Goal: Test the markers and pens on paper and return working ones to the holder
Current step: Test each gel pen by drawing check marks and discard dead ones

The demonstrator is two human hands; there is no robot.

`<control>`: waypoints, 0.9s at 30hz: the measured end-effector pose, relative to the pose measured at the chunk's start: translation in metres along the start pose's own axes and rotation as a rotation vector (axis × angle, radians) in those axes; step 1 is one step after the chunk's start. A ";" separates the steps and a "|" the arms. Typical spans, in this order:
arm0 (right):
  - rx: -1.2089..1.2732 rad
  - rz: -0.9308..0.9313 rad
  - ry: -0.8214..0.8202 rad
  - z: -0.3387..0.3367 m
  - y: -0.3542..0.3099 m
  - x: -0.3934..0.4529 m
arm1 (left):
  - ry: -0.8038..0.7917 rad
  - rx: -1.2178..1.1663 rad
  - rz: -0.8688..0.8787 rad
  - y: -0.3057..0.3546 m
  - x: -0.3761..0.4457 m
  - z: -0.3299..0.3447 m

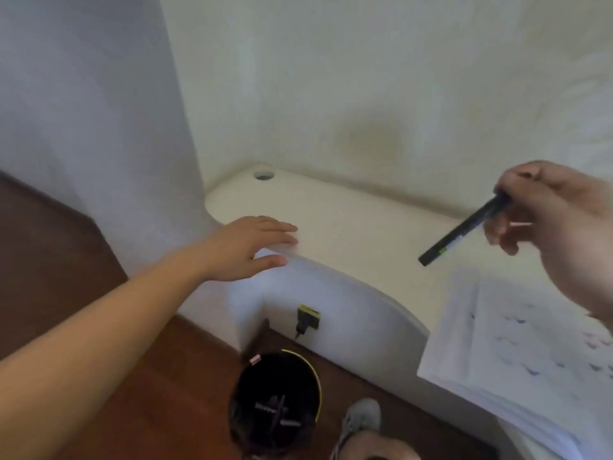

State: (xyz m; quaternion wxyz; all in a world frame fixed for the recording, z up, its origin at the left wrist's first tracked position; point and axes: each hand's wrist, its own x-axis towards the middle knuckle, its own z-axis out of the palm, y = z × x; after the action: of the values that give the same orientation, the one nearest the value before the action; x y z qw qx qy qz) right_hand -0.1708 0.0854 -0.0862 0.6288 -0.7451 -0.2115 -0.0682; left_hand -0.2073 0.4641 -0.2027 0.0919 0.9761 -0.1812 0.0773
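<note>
My right hand is raised above the right side of the cream desk and pinches a black marker, which points down and to the left. My left hand reaches out over the desk's left front edge with straight fingers and holds nothing. A stack of white paper with several small purple and blue test marks lies at the desk's right front, partly overhanging the edge. No pen holder is in view.
A black bin on the wooden floor below the desk holds a few discarded pens. A plug sits in a wall socket under the desk. A cable hole is at the desk's back left. My shoe is beside the bin.
</note>
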 end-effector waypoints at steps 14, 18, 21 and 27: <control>-0.496 -0.057 -0.583 0.141 0.051 -0.011 | 0.139 -0.188 -0.139 -0.015 -0.050 0.002; -0.284 -0.144 -0.389 0.120 0.029 0.000 | 0.140 -0.184 -0.082 -0.003 -0.032 0.006; -0.090 -0.259 -0.137 0.084 0.012 0.002 | 0.164 -0.207 -0.021 0.016 -0.010 0.004; 0.014 -0.311 0.504 -0.027 0.025 -0.015 | 0.191 -0.268 0.113 0.080 0.056 0.003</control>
State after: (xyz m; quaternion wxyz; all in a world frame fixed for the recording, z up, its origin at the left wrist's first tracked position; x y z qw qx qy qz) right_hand -0.1701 0.0525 -0.1086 0.6487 -0.6590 -0.1609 -0.3450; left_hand -0.1843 0.3707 -0.1833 0.2335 0.9315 -0.2350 0.1499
